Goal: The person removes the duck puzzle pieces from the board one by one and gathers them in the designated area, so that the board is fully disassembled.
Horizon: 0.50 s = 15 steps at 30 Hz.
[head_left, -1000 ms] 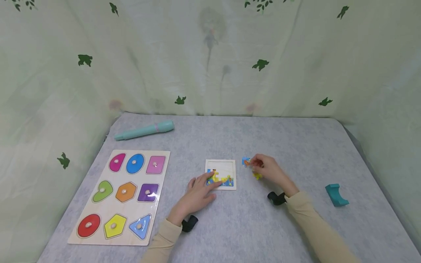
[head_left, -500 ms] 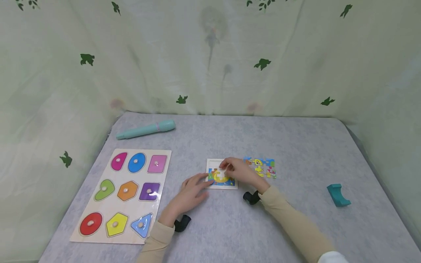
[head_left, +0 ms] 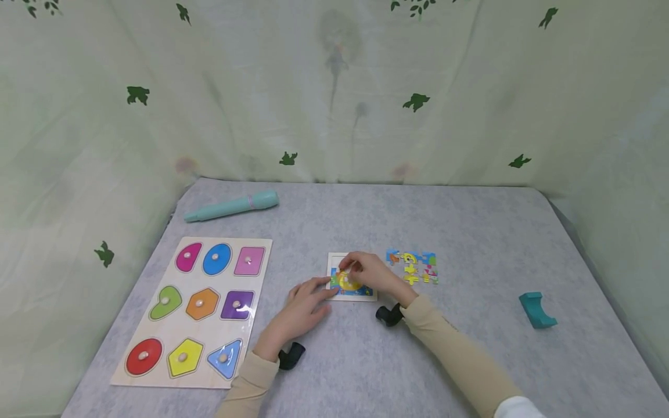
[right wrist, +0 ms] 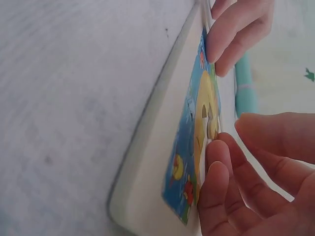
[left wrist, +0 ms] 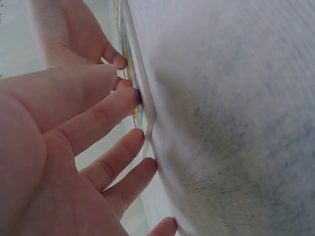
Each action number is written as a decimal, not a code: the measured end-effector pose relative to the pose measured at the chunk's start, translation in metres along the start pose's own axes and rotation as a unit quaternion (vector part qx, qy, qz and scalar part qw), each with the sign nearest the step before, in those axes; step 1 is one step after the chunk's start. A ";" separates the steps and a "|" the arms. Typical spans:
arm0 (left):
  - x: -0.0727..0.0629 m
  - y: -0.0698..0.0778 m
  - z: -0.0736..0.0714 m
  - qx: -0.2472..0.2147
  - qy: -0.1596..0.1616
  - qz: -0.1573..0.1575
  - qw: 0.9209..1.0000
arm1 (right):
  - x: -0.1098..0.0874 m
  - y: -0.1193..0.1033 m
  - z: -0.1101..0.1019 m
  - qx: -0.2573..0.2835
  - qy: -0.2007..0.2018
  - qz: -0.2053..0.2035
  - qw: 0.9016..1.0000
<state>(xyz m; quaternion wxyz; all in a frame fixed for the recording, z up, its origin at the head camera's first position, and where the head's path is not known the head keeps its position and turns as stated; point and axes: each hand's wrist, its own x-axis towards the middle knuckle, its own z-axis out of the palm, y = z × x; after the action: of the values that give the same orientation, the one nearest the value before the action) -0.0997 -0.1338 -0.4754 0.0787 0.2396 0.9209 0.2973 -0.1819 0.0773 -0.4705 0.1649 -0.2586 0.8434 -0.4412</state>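
A small jigsaw puzzle in a pale tray (head_left: 371,299) lies mid-table, its lower part filled with a blue and yellow picture. My left hand (head_left: 305,307) has its fingers spread, with fingertips on the tray's left side. Over the picture is my right hand (head_left: 368,271), its fingers bent and its fingertips at the yellow part of the puzzle (right wrist: 199,123). A narrow white gap shows beside a yellow piece there. Whether the right fingers pinch a piece is hidden. Several loose puzzle pieces (head_left: 411,270) lie right of the tray.
A knob puzzle board (head_left: 201,328) with colourful shapes lies at the left. Behind it is a teal pen-shaped object (head_left: 232,206). A teal arched block (head_left: 535,310) sits at the right. Printed cloth (head_left: 334,116) hangs around the table.
My right hand has moved left from the loose pieces to the tray, then slightly farther left over the picture. My left hand has drawn back a little toward the tray's left edge.
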 end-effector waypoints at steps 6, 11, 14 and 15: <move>0.000 0.000 0.000 -0.002 0.005 -0.003 1.000 | 0.002 -0.001 0.002 0.005 0.013 -0.003 1.000; 0.000 0.001 0.000 -0.002 0.005 -0.003 1.000 | 0.005 -0.004 0.004 -0.026 0.018 -0.026 0.999; 0.000 0.001 -0.001 -0.006 0.005 -0.003 1.000 | 0.006 -0.005 0.004 -0.039 0.016 -0.033 0.999; 0.000 0.002 -0.001 -0.008 0.006 -0.002 1.000 | 0.006 -0.005 0.004 -0.040 0.014 -0.037 0.998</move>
<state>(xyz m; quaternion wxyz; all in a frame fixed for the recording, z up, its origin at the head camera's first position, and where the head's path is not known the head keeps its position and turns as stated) -0.0990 -0.1332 -0.4734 0.0759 0.2357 0.9193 0.3059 -0.1830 0.0687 -0.4694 0.1264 -0.2896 0.8526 -0.4161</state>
